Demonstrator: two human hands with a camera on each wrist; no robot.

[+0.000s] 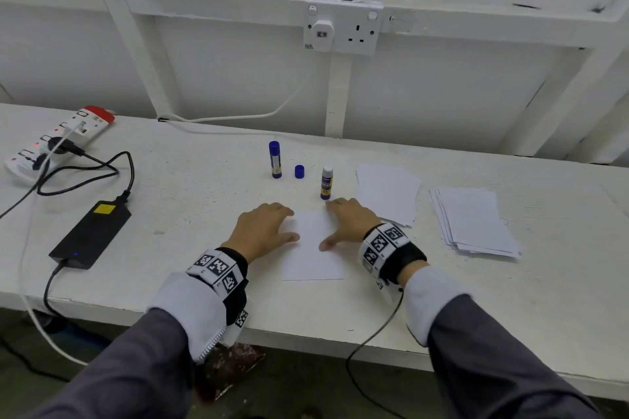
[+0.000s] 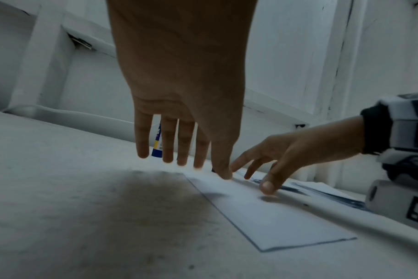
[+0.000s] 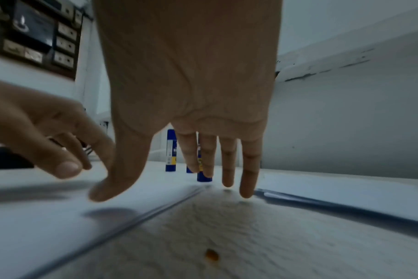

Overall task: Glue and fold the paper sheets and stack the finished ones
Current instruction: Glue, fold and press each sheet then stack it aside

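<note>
A white paper sheet (image 1: 315, 258) lies flat on the white table (image 1: 190, 214) in front of me. My left hand (image 1: 287, 224) is at its left edge and my right hand (image 1: 335, 224) at its right edge, both palm down with straight, spread fingers. In the wrist views the sheet (image 2: 263, 213) (image 3: 48, 226) has both thumbs low over it, with shadows beneath; I cannot tell whether they touch it. Neither hand holds anything. An uncapped glue stick (image 1: 326, 182) stands just beyond the right hand, its blue cap (image 1: 299, 171) to the left. A capped blue glue stick (image 1: 275, 160) stands farther left.
Two piles of white sheets lie to the right, a near pile (image 1: 388, 194) and a fanned one (image 1: 476, 221). On the left are a black power adapter (image 1: 92, 235), its cables and a power strip (image 1: 58, 139). The table's front edge is close to my wrists.
</note>
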